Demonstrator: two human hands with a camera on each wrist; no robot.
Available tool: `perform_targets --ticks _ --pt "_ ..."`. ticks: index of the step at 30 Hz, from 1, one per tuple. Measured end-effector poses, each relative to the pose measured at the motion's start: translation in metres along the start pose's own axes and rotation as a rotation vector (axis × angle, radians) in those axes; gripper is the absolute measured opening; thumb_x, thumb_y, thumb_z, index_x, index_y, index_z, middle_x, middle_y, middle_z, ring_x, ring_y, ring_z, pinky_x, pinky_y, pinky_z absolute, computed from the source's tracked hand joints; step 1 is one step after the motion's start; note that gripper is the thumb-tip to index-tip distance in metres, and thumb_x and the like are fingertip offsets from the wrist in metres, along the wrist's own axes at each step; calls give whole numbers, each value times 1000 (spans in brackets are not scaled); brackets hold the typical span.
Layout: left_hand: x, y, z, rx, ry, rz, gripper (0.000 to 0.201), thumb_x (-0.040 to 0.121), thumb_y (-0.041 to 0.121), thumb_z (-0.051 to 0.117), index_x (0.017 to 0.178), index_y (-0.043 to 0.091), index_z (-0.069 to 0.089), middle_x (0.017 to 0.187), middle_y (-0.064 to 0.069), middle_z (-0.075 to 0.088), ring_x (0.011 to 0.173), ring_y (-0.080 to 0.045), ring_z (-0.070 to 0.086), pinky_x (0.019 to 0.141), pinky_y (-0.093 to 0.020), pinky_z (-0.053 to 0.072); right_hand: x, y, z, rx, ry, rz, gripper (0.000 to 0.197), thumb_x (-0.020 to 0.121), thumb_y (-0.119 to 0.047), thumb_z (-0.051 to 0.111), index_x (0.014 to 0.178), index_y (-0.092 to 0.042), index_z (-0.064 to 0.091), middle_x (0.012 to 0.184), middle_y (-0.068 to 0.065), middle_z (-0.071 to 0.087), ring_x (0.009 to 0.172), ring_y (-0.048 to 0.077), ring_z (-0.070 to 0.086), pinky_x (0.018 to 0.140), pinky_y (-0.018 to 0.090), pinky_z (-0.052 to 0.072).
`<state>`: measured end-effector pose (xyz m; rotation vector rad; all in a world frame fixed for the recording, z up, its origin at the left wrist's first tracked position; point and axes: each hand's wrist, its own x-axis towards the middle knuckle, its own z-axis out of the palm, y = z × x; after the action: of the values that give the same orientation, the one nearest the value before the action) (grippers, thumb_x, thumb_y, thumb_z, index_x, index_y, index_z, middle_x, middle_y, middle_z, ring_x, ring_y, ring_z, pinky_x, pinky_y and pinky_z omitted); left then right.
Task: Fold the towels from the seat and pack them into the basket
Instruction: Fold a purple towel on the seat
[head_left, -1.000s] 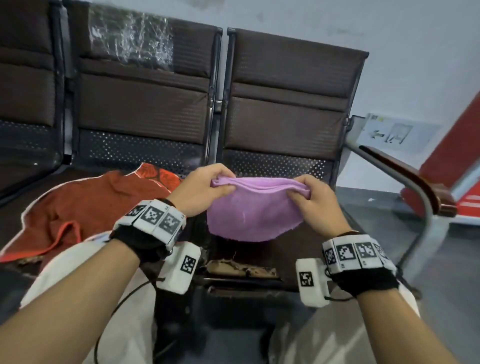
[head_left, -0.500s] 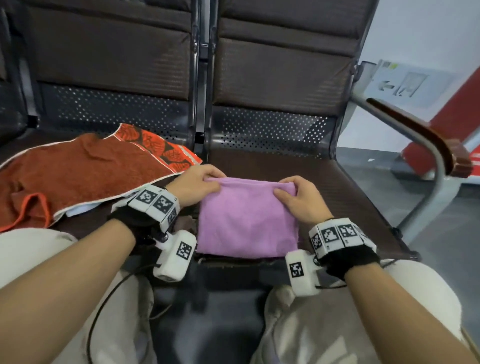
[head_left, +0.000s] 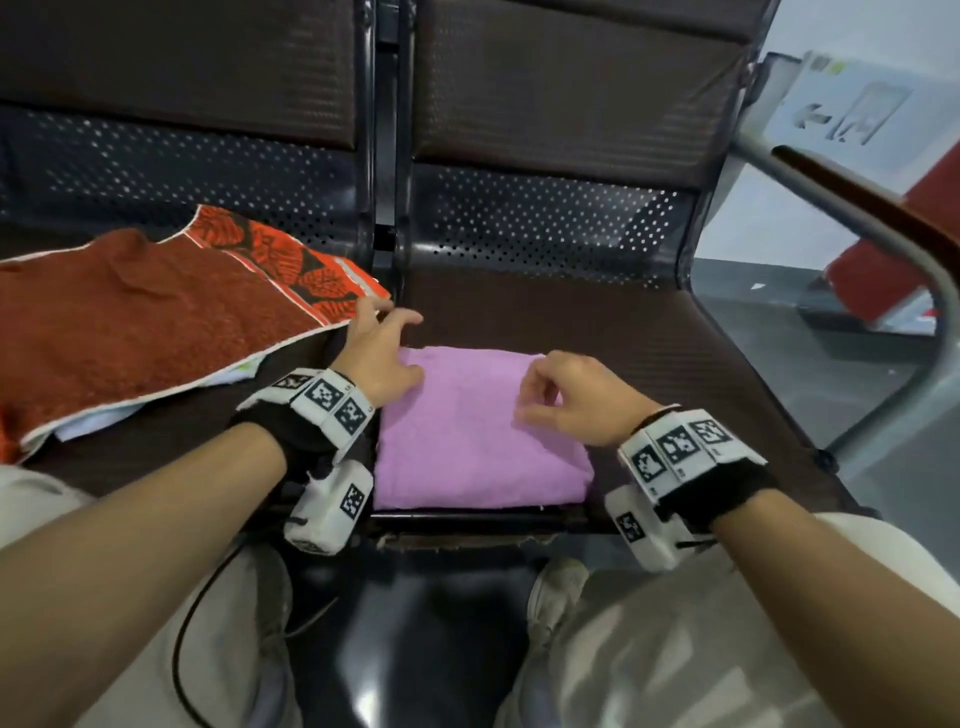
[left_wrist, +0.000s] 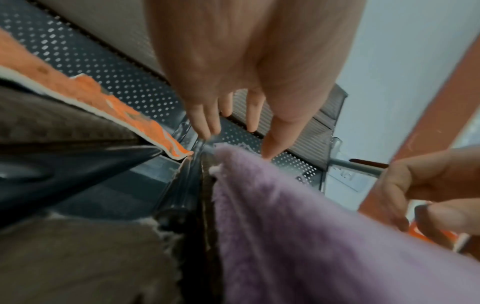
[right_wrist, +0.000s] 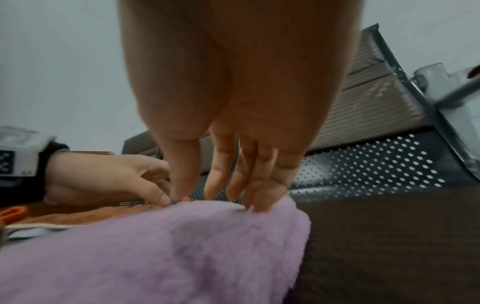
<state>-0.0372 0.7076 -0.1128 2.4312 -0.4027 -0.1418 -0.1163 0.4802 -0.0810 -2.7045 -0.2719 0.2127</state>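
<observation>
— On the right-hand seat (head_left: 675, 364), under both hands: where does the purple towel (head_left: 478, 441) lie?

— Folded flat at the seat's front edge. The left hand (head_left: 376, 353) hovers at its far left corner, fingers spread and holding nothing; the thumb touches the pile.

— And the right hand (head_left: 571, 400)?

— Above the towel's far right part, fingers loosely curled, gripping nothing. The orange towel (head_left: 156, 322) lies spread on the neighbouring seat, just left of the left hand.
</observation>
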Motion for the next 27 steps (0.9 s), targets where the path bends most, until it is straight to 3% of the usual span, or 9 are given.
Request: perform_targets --ticks 2,5,8,12,15,19,21,23,27 --pt "-14 7 -4 -12 6 119 36 78 6 66 113 11 59 118 -9 40 103 -18 46 99 -23 35 -15 -4 -2 -50 -158 -45 27 80 -40 71 91 -16 65 92 -1 61 84 13 55 82 31 47" --pt "-37 19 -5 31 -243 245 13 84 17 66 97 14 66 95 -8 59 83 -18 55 82 -27 43 -33 -6 5 -191 -317 -37 51 76 -43 74 117 -20 53 113 -3 49 106 15 47 92 33 43" --pt "-54 23 3 222 -387 303 31 85 40 63 107 18 64 104 -6 58 102 -18 51 96 -29 38 -40 -10 15 -327 -254 -88 52 77 -25 69 123 -19 47 120 1 46 112 20 46 90 37 46" --pt "-68 22 6 367 -419 285 67 73 64 63 125 24 50 119 1 45 117 -16 38 104 -35 34 -36 -14 13 -261 -98 -68 35 82 -15 55 117 -17 59 112 9 64 105 31 58 88 38 47" --pt "-74 21 4 465 -351 322 54 79 42 64 125 19 48 120 -2 44 116 -20 43 98 -38 39 -39 -8 8 -105 -22 12 27 82 -11 54 107 -15 63 96 12 66 93 31 59 81 35 46" --pt "-73 28 -1 404 -223 273 3 84 18 47 87 16 48 102 -11 59 98 -33 57 77 -34 43 -45 -6 8 -61 -39 -17 11 83 -13 56 93 -17 57 89 6 61 91 29 57 74 29 38" --pt "-69 30 -6 304 -202 271 6 84 10 48 86 9 54 97 -15 62 92 -32 58 72 -30 37 -48 -7 8 -80 -126 -23 35 78 -25 69 110 -15 58 106 3 61 99 22 55 85 28 42" --pt "-62 30 -11 199 -243 263 12 83 4 49 89 3 60 91 -15 63 87 -28 57 74 -30 37 -48 -7 6 -101 -171 1 50 74 -31 76 116 -16 54 108 2 59 96 18 53 84 28 42" --pt "-43 24 -23 26 -390 151 13 86 3 48 89 9 58 87 -4 59 79 -13 53 64 -20 40 -33 -3 -6 22 -10 40 32 77 -17 65 109 -16 58 97 2 64 91 21 60 74 23 38"
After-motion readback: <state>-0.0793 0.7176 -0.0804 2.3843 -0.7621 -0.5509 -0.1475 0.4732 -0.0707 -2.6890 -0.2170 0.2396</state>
